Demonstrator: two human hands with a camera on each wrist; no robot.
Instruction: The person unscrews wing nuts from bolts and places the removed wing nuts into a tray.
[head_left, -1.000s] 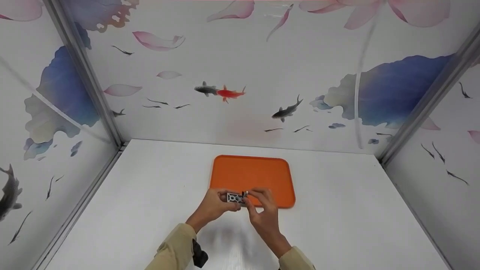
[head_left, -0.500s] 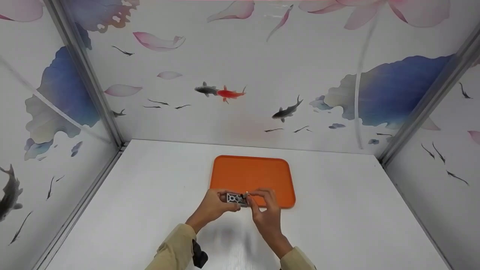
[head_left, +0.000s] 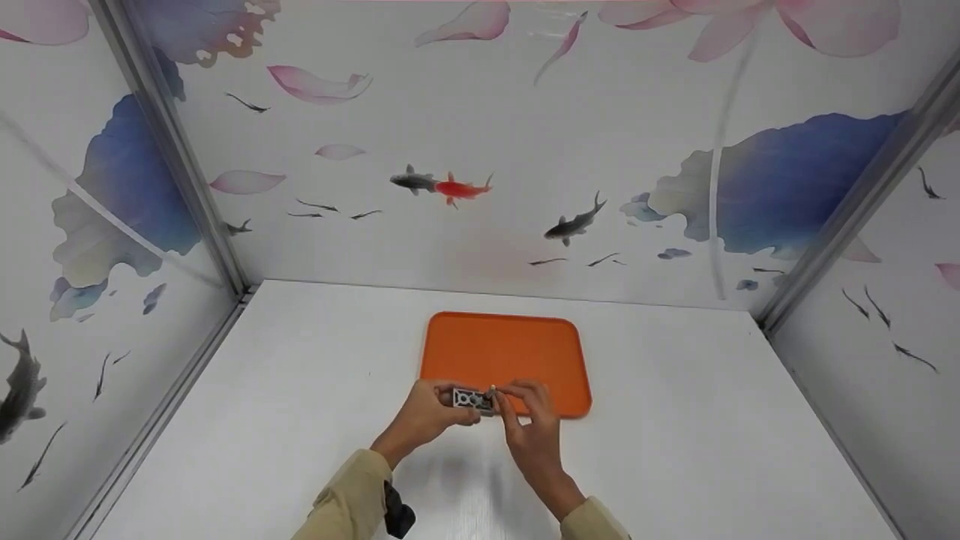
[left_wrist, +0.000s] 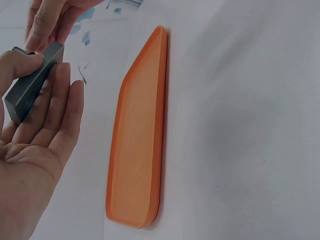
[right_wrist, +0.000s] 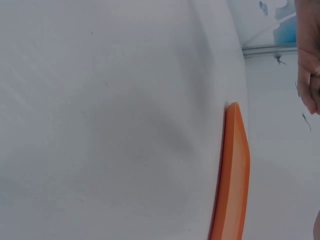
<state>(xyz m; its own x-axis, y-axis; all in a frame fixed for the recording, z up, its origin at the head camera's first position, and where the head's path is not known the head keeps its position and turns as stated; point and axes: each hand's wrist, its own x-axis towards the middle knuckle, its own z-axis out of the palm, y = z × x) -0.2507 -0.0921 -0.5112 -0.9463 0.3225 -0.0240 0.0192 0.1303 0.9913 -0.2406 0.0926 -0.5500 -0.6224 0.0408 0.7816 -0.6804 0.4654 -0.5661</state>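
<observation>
My left hand grips a small dark grey rectangular block, thumb on one side and fingers on the other, over the tray's front edge. Ring shapes show on the block's face in the head view; the left wrist view shows smooth, plain sides on the block. My right hand meets its right end, thumb and forefinger pinching a tiny light piece there. Those fingertips mostly hide the piece. Only part of the right hand enters the right wrist view, at the edge.
An orange tray lies on the white table beneath and beyond the hands. White panels printed with fish and petals enclose the table at the back and both sides, joined by grey metal posts.
My right fingertips have shifted slightly right and down along the block's end, and the dark bit there shows less. My left hand keeps its grip, nearly still.
</observation>
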